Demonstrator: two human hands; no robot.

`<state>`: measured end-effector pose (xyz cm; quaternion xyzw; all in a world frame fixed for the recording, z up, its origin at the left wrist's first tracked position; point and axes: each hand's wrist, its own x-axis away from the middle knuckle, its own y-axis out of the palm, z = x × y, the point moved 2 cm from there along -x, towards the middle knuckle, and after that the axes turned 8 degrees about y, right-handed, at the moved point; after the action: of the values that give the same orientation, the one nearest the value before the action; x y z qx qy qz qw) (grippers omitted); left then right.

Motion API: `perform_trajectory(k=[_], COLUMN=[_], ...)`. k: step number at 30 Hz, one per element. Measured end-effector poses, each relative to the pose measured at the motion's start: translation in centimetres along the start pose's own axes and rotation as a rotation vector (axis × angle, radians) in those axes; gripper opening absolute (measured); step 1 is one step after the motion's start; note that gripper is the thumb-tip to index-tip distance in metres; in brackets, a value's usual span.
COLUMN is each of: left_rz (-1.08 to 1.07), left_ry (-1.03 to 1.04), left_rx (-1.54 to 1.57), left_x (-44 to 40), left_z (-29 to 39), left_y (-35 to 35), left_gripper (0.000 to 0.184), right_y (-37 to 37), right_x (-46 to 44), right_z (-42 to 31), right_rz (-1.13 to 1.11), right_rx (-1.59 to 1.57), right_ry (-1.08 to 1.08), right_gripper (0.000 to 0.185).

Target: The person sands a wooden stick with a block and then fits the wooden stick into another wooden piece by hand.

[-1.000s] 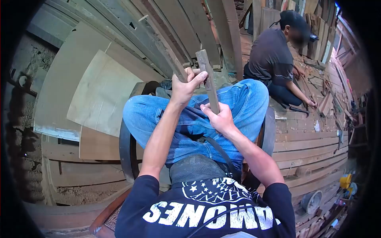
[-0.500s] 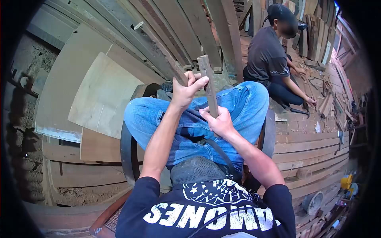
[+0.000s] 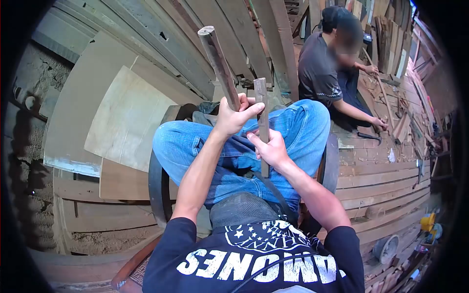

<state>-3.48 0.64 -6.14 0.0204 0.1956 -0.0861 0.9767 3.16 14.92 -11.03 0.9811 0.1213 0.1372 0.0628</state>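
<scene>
My left hand (image 3: pixel 233 116) is wrapped round the lower end of a dark wooden stick (image 3: pixel 218 61), which slants up and away to the left. The thumb of that hand reaches across to a second piece, a short wooden bar (image 3: pixel 262 115) standing nearly upright over my lap. Around the bar's lower half, my right hand (image 3: pixel 271 148) is closed, thumb on its left side. The bar's bottom end shows below the right hand, above my jeans (image 3: pixel 303 124). Some left-hand fingers are hidden behind the wood.
Long boards (image 3: pixel 242 39) lean ahead of me. Light plywood sheets (image 3: pixel 124 117) lie to the left. A co-worker (image 3: pixel 320 63) crouches at the front right, holding a long thin strip (image 3: pixel 381 90). A yellow tool (image 3: pixel 427 222) lies at the far right.
The dark stick has swung more upright and to the right. The short bar has shifted down and slightly right with my right hand. The co-worker has leaned forward and a long strip now shows.
</scene>
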Motion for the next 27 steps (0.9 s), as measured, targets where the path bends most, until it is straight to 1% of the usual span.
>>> perform_trajectory(k=[6, 8, 14, 18, 19, 20, 24, 26, 27], left_rz=[0.003, 0.041, 0.093, 0.078, 0.079, 0.080, 0.079, 0.092, 0.015], left_ry=[-0.008, 0.013, -0.004, -0.036, -0.021, -0.007, -0.008, 0.035, -0.013], left_rx=[-0.006, 0.016, -0.051, -0.067, -0.023, 0.020, 0.026, 0.076, 0.020], left_x=[0.0, -0.1, 0.0, 0.0, -0.1, -0.1, -0.1, -0.1, -0.1], left_z=[0.1, 0.2, -0.3, -0.2, -0.5, -0.7, -0.9, -0.3, 0.2], left_y=[0.1, 0.3, 0.2, 0.0, 0.1, 0.1, 0.2, 0.5, 0.4], left_gripper=[0.046, 0.050, 0.049, 0.049, 0.049, 0.049, 0.050, 0.050, 0.047], right_y=[-0.1, -0.1, -0.3, -0.2, -0.2, -0.2, -0.2, -0.1, 0.0], right_x=[-0.2, -0.1, -0.2, -0.1, -0.1, -0.1, -0.1, 0.0, 0.2], right_z=[0.2, 0.1, 0.2, 0.1, 0.1, 0.2, 0.1, -0.4, -0.5], right_rz=[0.005, 0.008, 0.025, 0.043, 0.045, 0.044, 0.032, 0.008, 0.006], right_rx=[0.020, 0.025, 0.014, 0.031, 0.040, 0.042, 0.019, 0.011, -0.042], right_ry=[-0.009, -0.004, -0.018, 0.033, 0.044, 0.043, 0.011, -0.015, -0.024], right_gripper=[0.027, 0.027, 0.025, 0.024, 0.024, 0.024, 0.025, 0.025, 0.025])
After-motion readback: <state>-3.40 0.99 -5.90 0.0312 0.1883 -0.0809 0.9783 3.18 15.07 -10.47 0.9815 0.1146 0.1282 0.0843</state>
